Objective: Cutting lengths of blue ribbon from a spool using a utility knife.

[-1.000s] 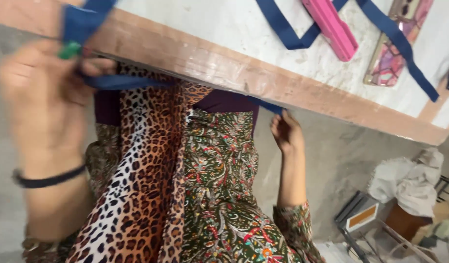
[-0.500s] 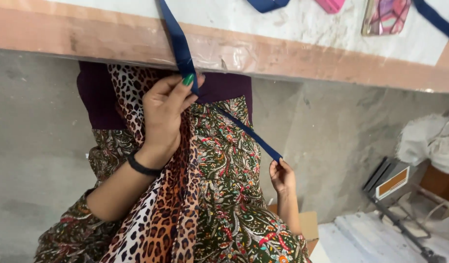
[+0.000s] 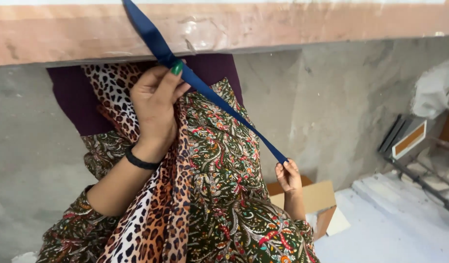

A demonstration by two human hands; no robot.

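A long dark blue fabric strap (image 3: 219, 104) hangs off the edge of the wooden table (image 3: 283, 29) and runs down to the right across my lap. My left hand (image 3: 156, 104) pinches the strap just below the table edge, thumb and forefinger closed on it. My right hand (image 3: 288, 176) grips the strap's lower end beside my knee, pulling it taut. The strap's upper part goes out of view over the table top. I wear a floral dress and a leopard-print scarf (image 3: 151, 214).
A grey concrete floor (image 3: 322, 107) lies under the table. An open cardboard box (image 3: 317, 197) sits by my right knee. A metal frame with an orange-and-white box (image 3: 409, 139) and a white cloth bundle (image 3: 436, 87) stand at the right.
The view has tilted down from the table top to my lap. My left hand slid along the strap below the table edge, and my right hand drew the lower end down and right.
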